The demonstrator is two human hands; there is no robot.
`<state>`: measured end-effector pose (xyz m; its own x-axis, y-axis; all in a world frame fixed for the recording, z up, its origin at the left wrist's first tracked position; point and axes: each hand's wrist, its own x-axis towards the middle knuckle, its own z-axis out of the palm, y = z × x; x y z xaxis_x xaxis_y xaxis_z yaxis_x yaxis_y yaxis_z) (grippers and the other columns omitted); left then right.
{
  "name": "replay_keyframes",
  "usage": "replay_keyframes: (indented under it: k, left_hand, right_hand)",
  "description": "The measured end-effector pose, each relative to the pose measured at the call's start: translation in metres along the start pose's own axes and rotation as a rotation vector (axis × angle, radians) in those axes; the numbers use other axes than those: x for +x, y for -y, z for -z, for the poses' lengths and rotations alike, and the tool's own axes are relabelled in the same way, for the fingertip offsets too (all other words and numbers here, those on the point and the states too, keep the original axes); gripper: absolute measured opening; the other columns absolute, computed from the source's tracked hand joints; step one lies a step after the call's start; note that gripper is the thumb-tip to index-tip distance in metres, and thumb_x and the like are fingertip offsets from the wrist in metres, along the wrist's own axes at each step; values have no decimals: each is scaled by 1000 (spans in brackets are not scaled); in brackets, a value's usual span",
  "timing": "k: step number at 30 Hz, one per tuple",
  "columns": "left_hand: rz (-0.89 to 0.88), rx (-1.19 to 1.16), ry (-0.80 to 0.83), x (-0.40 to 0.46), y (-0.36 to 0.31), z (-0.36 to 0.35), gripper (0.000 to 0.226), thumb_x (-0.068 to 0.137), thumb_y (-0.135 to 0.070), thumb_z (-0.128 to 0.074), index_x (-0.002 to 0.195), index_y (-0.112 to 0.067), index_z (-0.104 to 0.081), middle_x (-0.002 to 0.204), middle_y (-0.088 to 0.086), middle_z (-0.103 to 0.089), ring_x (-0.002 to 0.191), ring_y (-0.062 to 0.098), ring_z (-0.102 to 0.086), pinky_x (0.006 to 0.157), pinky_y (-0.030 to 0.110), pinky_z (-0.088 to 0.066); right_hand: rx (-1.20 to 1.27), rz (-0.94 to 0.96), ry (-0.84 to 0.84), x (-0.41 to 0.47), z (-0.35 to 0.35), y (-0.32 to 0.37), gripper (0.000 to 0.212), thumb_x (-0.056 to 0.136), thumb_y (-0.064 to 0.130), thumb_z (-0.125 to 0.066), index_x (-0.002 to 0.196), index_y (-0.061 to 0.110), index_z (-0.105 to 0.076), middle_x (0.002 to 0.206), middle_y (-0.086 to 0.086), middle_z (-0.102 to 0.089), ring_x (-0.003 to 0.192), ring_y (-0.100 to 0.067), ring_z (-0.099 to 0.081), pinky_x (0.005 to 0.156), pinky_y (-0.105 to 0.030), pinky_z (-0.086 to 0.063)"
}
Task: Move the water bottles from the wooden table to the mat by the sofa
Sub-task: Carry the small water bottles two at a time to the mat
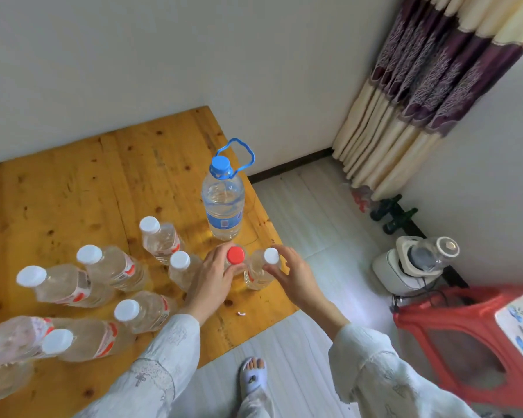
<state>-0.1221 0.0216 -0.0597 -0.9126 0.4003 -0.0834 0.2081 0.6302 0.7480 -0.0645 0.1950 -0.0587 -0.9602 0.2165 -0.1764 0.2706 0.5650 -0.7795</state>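
Soft, even daylight fills the room, fairly bright, with no hard glare; the wall [163, 55] reads a flat grey-white; faint, diffuse shadows lie under the bottles on the desk [73, 191]; wide-angle distortion bends the curtain [429, 86] and splays the bottles outward; the near bottles at lower left [9, 342] are smeared and soft; the whole frame looks slightly waxy, with fine detail lost on the sleeves [157, 372].
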Motion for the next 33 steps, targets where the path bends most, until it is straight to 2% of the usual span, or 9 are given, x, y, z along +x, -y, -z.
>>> replay_keyframes:
  k: [3, 9, 14, 17, 20, 23, 26, 28, 33]
  left_hand:
    - [-10, -7, 44, 1, -2, 1, 39, 85, -21, -59, 122, -17, -47, 122, 2, -55, 114, 16, -49, 91, 22, -36]
    - [-133, -39, 154, -10, -49, -15, 30, 85, -23, -58, 112, -11, -54, 106, -2, -55, 98, 14, -49, 83, 21, -34]
    - [-297, -133, 377, -56, -121, -67, 22, 86, -21, -58, 105, -10, -56, 103, 4, -59, 99, 21, -54, 88, 34, -43]
    - [-341, -191, 485, -96, -168, -101, 18, 84, -15, -60, 102, -14, -57, 102, 2, -59, 99, 24, -57, 89, 34, -43]
    - [-412, -226, 598, -154, -214, -140, 18, 83, -12, -62, 101, -11, -59, 101, 6, -60, 96, 26, -60, 87, 33, -46]
    - [-514, -281, 735, -228, -256, -179, 13, 84, -13, -61, 96, -17, -59, 96, -1, -61, 92, 19, -60, 79, 20, -44]
    - [-575, -355, 873, -307, -291, -217, 12, 86, -17, -58, 96, -22, -61, 97, -6, -63, 87, -1, -59, 71, 7, -45]
    - [-612, -392, 989, -358, -313, -241, 13, 87, -19, -56, 98, -20, -62, 98, -8, -63, 84, -12, -58, 70, 0, -42]
    - [-797, -363, 1322, -497, -367, -298, 12, 89, -29, -51, 96, -28, -61, 97, -9, -65, 88, -3, -59, 70, 10, -44]
  right_hand:
    - [41, -44, -32, -16, 9, -7, 39, 85, 35, -58, 119, 18, -50, 120, -2, -58, 108, -19, -53, 88, -29, -42]
    - [143, -184, -288, -94, 57, -41, 35, 83, 34, -62, 112, 17, -53, 106, 3, -60, 91, -9, -49, 75, -11, -33]
    - [244, -243, -528, -205, 101, -66, 23, 83, 26, -63, 103, 17, -56, 102, -2, -60, 99, -22, -54, 97, -44, -42]
    - [292, -277, -746, -291, 121, -75, 19, 82, 19, -63, 97, 27, -55, 98, 7, -58, 97, -9, -54, 97, -40, -44]
    - [295, -346, -918, -385, 129, -83, 18, 82, 19, -64, 97, 23, -57, 97, 10, -57, 96, -7, -55, 95, -37, -45]
    - [274, -417, -1078, -480, 128, -91, 18, 80, 22, -66, 96, 19, -58, 97, 6, -59, 96, -14, -57, 94, -36, -46]
    - [280, -495, -1242, -573, 119, -98, 16, 80, 22, -66, 92, 27, -57, 95, 8, -58, 95, -13, -58, 92, -33, -46]
    - [297, -563, -1353, -632, 109, -102, 15, 80, 22, -66, 92, 22, -58, 94, 3, -59, 95, -19, -58, 90, -37, -46]
    - [344, -724, -1682, -773, 77, -100, 14, 81, 24, -64, 95, 23, -59, 97, 1, -60, 98, -18, -59, 89, -34, -47]
